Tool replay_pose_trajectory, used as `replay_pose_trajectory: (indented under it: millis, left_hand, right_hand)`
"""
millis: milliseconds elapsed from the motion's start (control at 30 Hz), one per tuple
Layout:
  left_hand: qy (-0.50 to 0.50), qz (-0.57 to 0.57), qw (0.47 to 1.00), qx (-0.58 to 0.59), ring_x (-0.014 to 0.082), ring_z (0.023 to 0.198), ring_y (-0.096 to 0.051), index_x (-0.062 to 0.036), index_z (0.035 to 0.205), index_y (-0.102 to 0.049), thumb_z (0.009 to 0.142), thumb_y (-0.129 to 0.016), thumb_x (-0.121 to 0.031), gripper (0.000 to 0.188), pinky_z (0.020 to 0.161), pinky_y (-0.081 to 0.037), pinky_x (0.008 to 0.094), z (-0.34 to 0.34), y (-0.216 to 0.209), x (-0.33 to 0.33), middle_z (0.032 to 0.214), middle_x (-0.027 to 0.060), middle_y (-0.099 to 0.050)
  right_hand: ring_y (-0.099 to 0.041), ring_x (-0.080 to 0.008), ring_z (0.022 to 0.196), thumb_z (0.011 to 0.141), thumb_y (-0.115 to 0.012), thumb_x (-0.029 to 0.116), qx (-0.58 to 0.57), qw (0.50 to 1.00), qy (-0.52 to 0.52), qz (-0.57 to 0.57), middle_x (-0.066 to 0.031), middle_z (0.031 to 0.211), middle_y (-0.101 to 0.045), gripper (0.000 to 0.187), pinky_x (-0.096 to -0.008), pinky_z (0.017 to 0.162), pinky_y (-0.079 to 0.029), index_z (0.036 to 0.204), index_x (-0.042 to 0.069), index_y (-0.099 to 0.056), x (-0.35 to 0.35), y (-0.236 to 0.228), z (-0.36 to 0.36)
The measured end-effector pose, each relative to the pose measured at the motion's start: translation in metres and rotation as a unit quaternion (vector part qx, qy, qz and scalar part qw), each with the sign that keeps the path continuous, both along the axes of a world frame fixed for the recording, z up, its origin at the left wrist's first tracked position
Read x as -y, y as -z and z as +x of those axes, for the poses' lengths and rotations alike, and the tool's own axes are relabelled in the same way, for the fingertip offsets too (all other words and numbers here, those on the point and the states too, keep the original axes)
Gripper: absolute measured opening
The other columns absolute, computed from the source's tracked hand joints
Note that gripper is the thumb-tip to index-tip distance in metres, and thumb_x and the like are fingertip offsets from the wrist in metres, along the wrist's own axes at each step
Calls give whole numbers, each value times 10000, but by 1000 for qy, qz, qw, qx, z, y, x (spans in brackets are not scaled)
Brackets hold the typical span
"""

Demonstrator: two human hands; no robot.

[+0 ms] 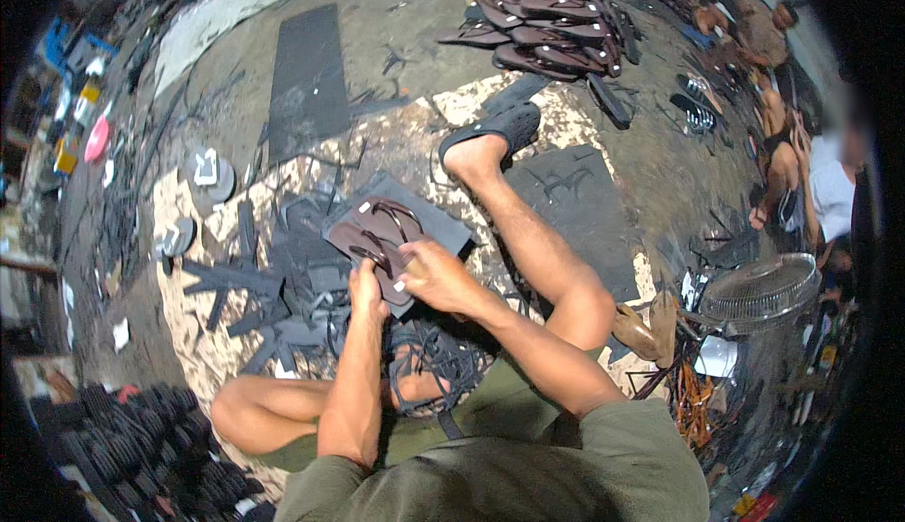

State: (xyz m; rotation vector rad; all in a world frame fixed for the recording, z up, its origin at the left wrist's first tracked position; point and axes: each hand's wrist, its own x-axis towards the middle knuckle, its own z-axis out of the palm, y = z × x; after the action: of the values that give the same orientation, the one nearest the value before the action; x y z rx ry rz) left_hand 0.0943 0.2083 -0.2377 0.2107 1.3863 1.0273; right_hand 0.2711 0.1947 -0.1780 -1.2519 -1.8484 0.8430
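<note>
A pair of brown flip-flops [351, 239] with dark glossy straps lies side by side in front of me, above a flat dark slab [441, 224]. My left hand [366, 292] is closed on the edge of the nearer flip-flop, thumb up by its strap. From the right, my right hand [436, 275] comes over the same pair with its fingers curled at the strap and sole edge. Small white labels show on the soles. Part of the nearer sole is hidden by my hands.
Black rubber offcuts [283, 281] litter the floor around the slab. Ahead sits a pile of brown flip-flops [551, 27]. A long dark sheet [309, 74] lies ahead left. Stacked black pieces [127, 447] fill the near left. At right are a fan [762, 291] and other people [830, 187].
</note>
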Motion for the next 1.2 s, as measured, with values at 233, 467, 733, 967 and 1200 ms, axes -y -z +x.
replay_pose_trajectory:
  millis: [233,467,733,967,1200]
  left_hand:
    - [6,-12,999,-39,296,1107,-652,55,1354,-537,871,-780,-548,809,913,-567,448,0,-15,22,1290,207,-621]
    - [-18,-32,995,92,239,1012,-689,37,1371,-511,903,-766,-524,775,814,-620,410,20,-50,22,1206,128,-657]
    - [-10,-36,989,141,246,962,-707,-66,1333,-530,936,-753,-457,600,808,-637,438,29,-47,34,1150,99,-670]
    - [129,-43,990,37,199,920,-681,-48,1283,-572,973,-698,-489,553,788,-597,382,5,-30,39,1080,81,-680]
    - [111,-81,989,49,193,958,-660,-57,1278,-594,977,-663,-538,572,848,-559,382,1,-41,41,1093,80,-685]
  right_hand:
    - [-672,-489,1013,1057,-555,240,36,960,38,-273,-286,1113,-690,356,-507,867,-533,1287,-18,-469,84,-103,56]
    - [-672,-495,973,1046,-584,239,221,951,5,-214,-292,1081,-680,323,-528,804,-543,1209,-27,-504,151,-112,86]
    - [-672,-500,751,1048,-573,330,327,931,-21,-162,-315,858,-664,357,-539,617,-552,1070,-20,-506,85,-66,56]
    - [-628,-498,1001,912,-585,86,226,950,-126,-172,-277,1077,-661,254,-526,894,-512,1135,-30,-621,30,-27,37]
    - [-600,-432,1147,912,-629,120,147,975,-163,-38,-251,1195,-650,303,-490,961,-493,1191,3,-645,1,19,25]
